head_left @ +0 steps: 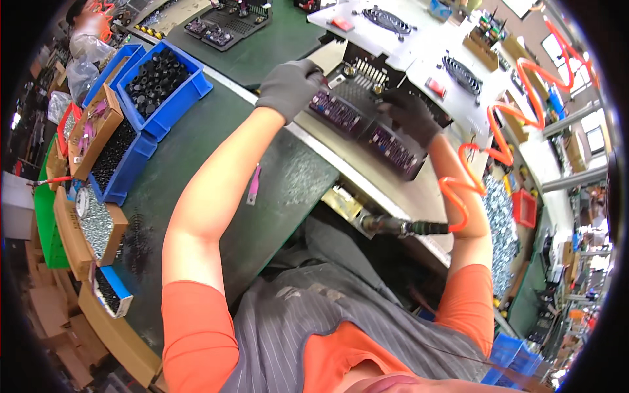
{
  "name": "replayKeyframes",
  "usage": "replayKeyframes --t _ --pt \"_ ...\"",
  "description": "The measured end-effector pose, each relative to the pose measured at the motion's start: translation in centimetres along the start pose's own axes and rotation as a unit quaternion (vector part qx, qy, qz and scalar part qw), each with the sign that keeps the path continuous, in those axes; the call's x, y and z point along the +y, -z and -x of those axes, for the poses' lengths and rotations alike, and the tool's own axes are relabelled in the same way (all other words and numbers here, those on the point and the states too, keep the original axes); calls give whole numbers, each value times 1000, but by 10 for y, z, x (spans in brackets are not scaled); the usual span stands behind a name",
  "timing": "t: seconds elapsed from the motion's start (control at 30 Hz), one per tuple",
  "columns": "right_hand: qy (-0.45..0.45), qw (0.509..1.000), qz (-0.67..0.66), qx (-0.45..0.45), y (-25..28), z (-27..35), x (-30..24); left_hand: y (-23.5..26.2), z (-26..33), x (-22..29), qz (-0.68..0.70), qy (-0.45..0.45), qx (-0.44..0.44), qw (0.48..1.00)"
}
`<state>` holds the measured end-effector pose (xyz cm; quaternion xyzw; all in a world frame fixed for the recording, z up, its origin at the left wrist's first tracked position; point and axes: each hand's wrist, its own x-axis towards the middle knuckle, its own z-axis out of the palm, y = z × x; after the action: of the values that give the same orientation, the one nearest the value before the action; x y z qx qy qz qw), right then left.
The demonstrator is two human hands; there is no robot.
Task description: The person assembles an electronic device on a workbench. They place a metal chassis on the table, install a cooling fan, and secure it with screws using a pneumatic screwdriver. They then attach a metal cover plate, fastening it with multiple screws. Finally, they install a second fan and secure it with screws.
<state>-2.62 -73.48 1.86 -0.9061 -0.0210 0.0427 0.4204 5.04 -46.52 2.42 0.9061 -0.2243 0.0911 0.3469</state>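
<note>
Both my hands wear dark grey gloves. My left hand (288, 85) grips the left end of a black metal assembly (367, 121) with purple circuit boards along its near side. My right hand (411, 116) rests on the top right of the same assembly, fingers curled over it. The assembly lies on a pale conveyor strip (419, 190) at the far edge of the green bench mat (216, 144). A finned heat sink part shows between the two hands.
Blue bins (164, 82) of black parts, cardboard boxes (98, 128) and a screw box (98, 226) stand at the left. A pink tool (253, 185) lies on the mat. An air screwdriver (400, 227) with an orange coiled hose (498, 144) hangs at the right. White fan panels (393, 23) lie beyond.
</note>
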Motion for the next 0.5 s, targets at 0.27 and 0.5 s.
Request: replayKeyframes --t 0.27,0.5 --pt "162 941 282 98 -22 -109 30 -45 -77 15 -169 3 -56 984" --pt "192 920 314 135 -40 -147 71 -81 -97 -5 -123 -62 20 990"
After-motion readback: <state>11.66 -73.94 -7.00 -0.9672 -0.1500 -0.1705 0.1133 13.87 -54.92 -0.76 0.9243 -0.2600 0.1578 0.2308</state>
